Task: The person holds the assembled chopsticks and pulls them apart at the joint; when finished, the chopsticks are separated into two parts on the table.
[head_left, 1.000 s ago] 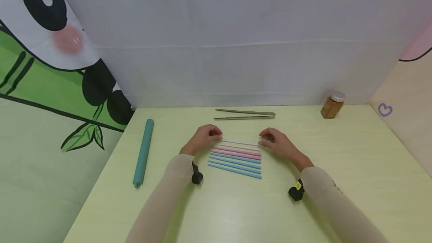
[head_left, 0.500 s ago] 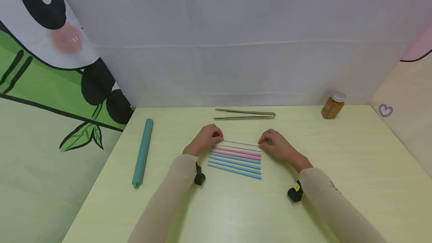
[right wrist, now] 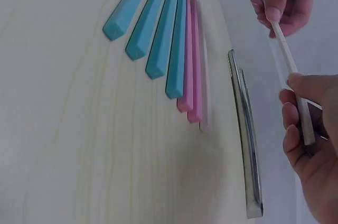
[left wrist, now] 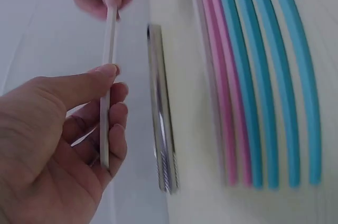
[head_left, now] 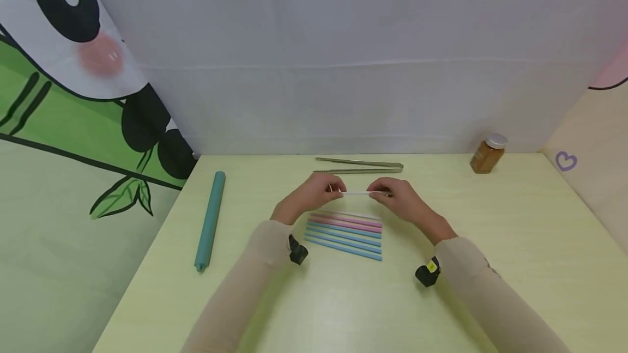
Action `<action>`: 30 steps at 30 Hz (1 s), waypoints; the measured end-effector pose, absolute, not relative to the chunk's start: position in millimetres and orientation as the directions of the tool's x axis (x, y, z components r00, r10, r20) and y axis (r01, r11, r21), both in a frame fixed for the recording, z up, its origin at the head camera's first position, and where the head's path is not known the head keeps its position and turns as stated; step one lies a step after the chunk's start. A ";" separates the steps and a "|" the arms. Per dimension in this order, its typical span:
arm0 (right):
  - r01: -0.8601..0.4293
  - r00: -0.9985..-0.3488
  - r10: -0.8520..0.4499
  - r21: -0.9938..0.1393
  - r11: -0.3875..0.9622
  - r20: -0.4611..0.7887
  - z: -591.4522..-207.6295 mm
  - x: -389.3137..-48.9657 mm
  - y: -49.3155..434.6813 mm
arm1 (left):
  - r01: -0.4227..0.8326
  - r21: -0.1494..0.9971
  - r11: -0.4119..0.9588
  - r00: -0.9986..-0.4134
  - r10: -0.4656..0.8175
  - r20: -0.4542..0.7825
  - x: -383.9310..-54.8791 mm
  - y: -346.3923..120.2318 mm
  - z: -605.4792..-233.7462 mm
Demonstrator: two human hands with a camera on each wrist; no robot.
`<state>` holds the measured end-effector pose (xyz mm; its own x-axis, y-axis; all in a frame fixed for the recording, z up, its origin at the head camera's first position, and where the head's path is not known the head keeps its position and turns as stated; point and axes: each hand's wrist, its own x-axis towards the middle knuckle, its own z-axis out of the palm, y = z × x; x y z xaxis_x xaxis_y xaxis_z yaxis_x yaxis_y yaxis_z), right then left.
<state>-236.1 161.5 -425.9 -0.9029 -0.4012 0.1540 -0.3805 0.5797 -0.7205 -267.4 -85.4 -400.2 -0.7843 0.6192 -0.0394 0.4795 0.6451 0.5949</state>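
While a pale cloth backdrop (head_left: 343, 80) fills the top of the head view, a light wooden bench (head_left: 490, 206) spreads below it, and a person's left hand (head_left: 314, 192) and right hand (head_left: 401, 199) meet near the centre of the frame. Along the left side of the bench lies a teal roll (head_left: 210, 222). Toward the upper right stands a small brown jar (head_left: 485, 158), closed by a silver lid (head_left: 496, 141); whether the brown is its wall or its filling cannot be told, and no writing on it can be read. Metal tongs (head_left: 363, 171) lie just beyond the hands, near the back edge. Closer in, four blue sticks (right wrist: 165, 31), two pink sticks (right wrist: 196, 60) and one whitish stick (right wrist: 205, 76) lie side by side at lower centre. Above the bench, each hand pinches one end of a white stick (head_left: 355, 193), thumb on one side and curled fingers on the other, its middle bare between the hands and both tips reaching past the thumbs over the fingers. Smallest is a yellow tag (head_left: 432, 267) at the right wrist, unreadable.
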 end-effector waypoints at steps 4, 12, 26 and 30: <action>-0.423 -0.883 -0.440 -0.685 0.594 0.164 -421.6 -236.7 153.4 | 0.485 0.567 0.666 -0.785 0.617 -0.054 -262.3 -70.0 -393.0; -0.443 -0.878 -0.441 -0.671 0.594 0.189 -420.5 -235.9 151.7 | 0.514 0.548 0.660 -0.796 0.605 0.019 -261.2 -63.5 -397.4; -0.456 -0.878 -0.426 -0.652 0.606 0.217 -424.4 -236.9 149.9 | 0.551 0.563 0.616 -0.796 0.591 0.132 -265.0 -67.7 -409.6; -0.465 -0.876 -0.420 -0.640 0.611 0.236 -424.6 -237.1 149.6 | 0.554 0.557 0.619 -0.799 0.584 0.145 -267.2 -67.8 -410.4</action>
